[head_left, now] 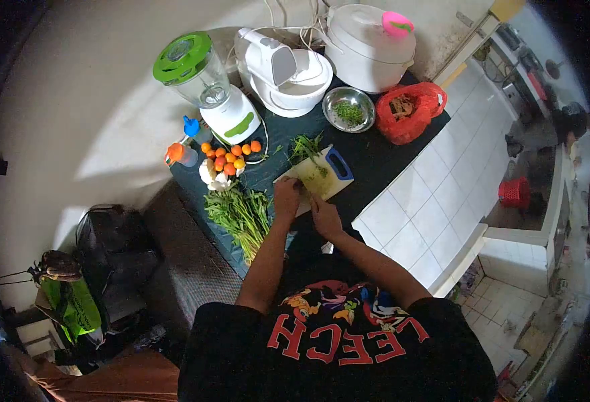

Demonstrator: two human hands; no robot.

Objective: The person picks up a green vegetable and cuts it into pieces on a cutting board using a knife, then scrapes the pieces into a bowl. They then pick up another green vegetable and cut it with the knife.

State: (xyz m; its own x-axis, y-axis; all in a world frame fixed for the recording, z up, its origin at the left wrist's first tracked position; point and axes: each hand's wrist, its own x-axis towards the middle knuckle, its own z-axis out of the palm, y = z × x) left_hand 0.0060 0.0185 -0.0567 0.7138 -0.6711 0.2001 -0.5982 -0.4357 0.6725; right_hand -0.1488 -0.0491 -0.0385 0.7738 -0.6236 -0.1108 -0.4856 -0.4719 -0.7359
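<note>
A white cutting board (338, 186) with a blue handle lies on the dark-covered table, with chopped green bits on it. Over its near left part, my left hand (286, 199) is closed around a small dark, purplish piece, too small to name. My right hand (326, 218) is closed beside it at the board's near edge, gripping what looks like a knife, mostly hidden by the fingers. Cut green leaves (305, 148) lie at the board's far edge. A bunch of leafy greens (241, 218) rests left of my left forearm.
Orange tomatoes (220, 161) and garlic (208, 172) sit by two small bottles. Behind stand a blender (231, 114), a white mixer (268, 60) with a bowl, and a white pot (368, 53). A metal bowl of chopped greens (330, 120) and a red plastic bag (402, 130) are at right.
</note>
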